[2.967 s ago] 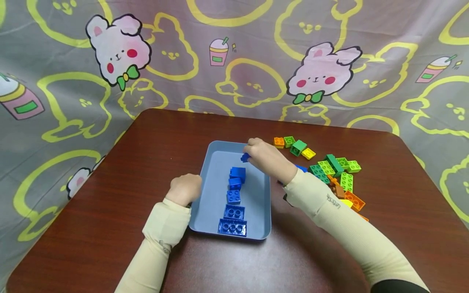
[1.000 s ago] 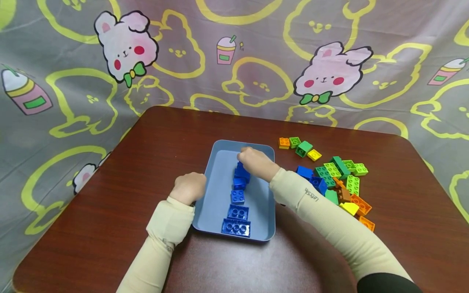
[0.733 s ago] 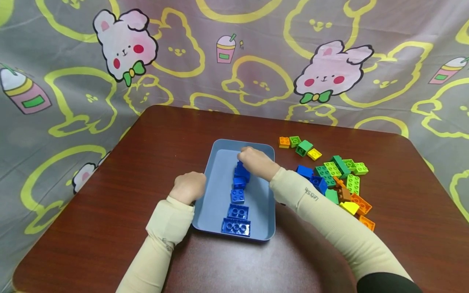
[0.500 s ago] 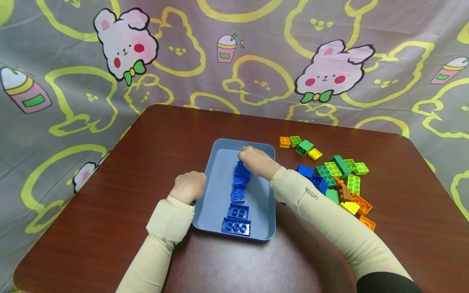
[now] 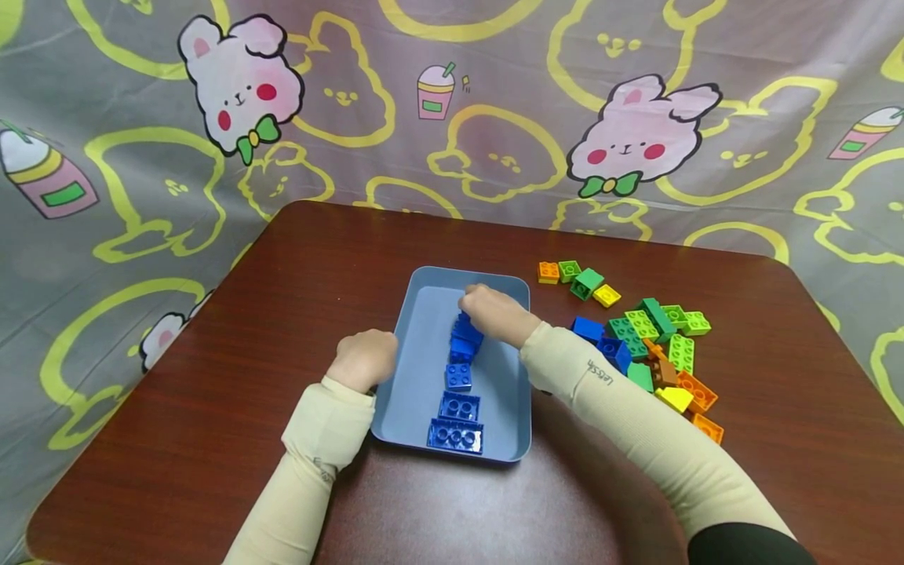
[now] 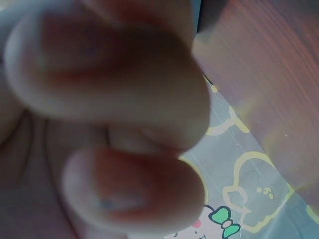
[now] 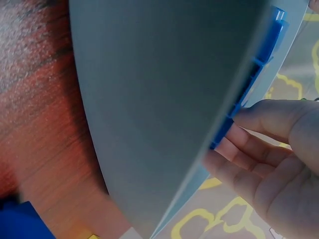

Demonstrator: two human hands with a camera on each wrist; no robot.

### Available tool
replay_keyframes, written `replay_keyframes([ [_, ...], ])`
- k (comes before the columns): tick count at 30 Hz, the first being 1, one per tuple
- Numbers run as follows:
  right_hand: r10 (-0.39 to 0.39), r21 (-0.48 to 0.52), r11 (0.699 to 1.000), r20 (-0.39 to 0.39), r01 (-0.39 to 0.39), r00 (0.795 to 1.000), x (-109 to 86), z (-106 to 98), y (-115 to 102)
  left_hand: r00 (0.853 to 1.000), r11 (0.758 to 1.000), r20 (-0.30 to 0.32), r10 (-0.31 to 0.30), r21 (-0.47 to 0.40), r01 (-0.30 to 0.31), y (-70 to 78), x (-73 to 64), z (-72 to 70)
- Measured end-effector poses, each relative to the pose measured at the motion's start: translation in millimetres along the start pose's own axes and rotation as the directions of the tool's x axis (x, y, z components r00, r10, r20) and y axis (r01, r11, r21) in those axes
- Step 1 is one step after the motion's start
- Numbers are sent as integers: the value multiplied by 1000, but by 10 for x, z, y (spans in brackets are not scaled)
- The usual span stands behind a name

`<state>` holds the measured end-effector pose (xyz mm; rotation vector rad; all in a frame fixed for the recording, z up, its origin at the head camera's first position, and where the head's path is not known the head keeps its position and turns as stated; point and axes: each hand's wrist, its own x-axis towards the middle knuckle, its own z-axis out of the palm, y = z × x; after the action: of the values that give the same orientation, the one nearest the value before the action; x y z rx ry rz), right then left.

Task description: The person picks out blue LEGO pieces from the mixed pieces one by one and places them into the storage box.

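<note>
A blue-grey tray (image 5: 413, 384) lies lengthwise, with a row of blue toy building bricks (image 5: 458, 377) along its floor. My left hand (image 5: 363, 361) is at the tray's left rim with curled fingers, apparently gripping it; the grip itself is hidden in the head view. In the left wrist view the curled fingers (image 6: 114, 94) fill much of the picture. Over the far end of the row, my right hand (image 5: 497, 312) pinches a blue building brick (image 7: 222, 134) between thumb and fingers inside the tray. From above, that hand mostly covers the brick.
Right of the tray lie loose blue bricks (image 5: 588, 329), green bricks (image 5: 626, 336), orange bricks (image 5: 696, 391) and a yellow brick (image 5: 674, 399). A smaller group with a dark green brick (image 5: 587, 283) sits farther back. A patterned cloth (image 5: 494, 118) hangs behind the table (image 5: 318, 259).
Since three seconds ago, my right hand has brought the blue brick down to the row's far end. Just now the row's far bricks have shifted slightly toward me. My left hand stays at the rim.
</note>
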<state>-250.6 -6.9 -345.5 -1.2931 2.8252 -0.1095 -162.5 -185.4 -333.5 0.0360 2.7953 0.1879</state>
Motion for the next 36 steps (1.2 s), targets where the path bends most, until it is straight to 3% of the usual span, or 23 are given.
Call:
replay_keyframes([
  [13,30,-34,999,20,-29,999,-40,-22,-14,1000,1000,9,7,-8,-7,5,-11,-9],
  [22,43,-32,999,-6,-43,999,-153,-46,39,1000,1000,11,8,-10,-8,7,-22,-11],
  [36,66,11,998,-114,-65,991,-396,-216,118,1000,1000,13,11,-13,-10,7,-22,-5],
])
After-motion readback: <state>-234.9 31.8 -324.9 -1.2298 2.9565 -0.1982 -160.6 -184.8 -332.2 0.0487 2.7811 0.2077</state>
